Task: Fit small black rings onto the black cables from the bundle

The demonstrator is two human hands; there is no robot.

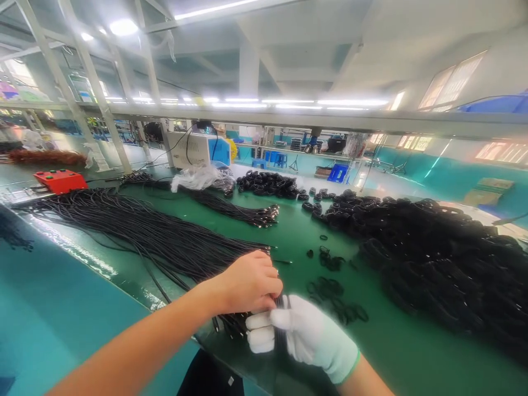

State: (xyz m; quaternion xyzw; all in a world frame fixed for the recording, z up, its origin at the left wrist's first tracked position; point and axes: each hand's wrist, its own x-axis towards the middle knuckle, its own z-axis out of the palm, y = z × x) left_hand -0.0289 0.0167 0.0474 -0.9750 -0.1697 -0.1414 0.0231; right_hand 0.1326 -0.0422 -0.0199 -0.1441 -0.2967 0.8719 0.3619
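Note:
My bare left hand [247,283] is closed over the ends of a bundle of thin black cables [157,236] that fans out to the left across the green table [297,231]. My right hand [303,335], in a white glove, grips the same bundle just below the left hand, near the table's front edge. The cable ends are mostly hidden between the two hands. Small black rubber bands [334,297] lie loose on the table just right of my hands.
A big heap of coiled black cables [445,258] fills the right side. A second cable bundle [247,214] and more coils [268,184] lie further back. A red box [60,180] sits far left, a white machine [198,148] behind.

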